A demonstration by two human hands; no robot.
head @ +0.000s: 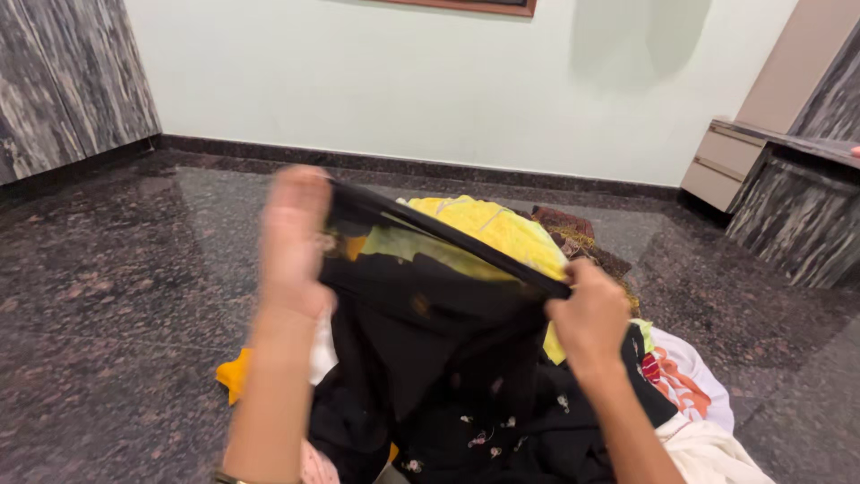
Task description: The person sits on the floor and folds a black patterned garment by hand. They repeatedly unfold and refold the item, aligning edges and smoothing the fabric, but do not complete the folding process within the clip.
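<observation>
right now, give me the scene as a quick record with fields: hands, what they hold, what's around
left hand: left hand, blurred, gripping one end of the black garment's edge
right hand: right hand, pinching the other end of that edge
held thing: black garment, edge stretched between both hands, the rest hanging down
behind it: yellow cloth
pile: white printed cloth, orange cloth
floor: dark polished stone floor

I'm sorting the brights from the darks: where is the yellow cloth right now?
In the head view the yellow cloth lies centre frame on the clothes pile, behind the black garment stretched between the left hand and right hand.
</observation>
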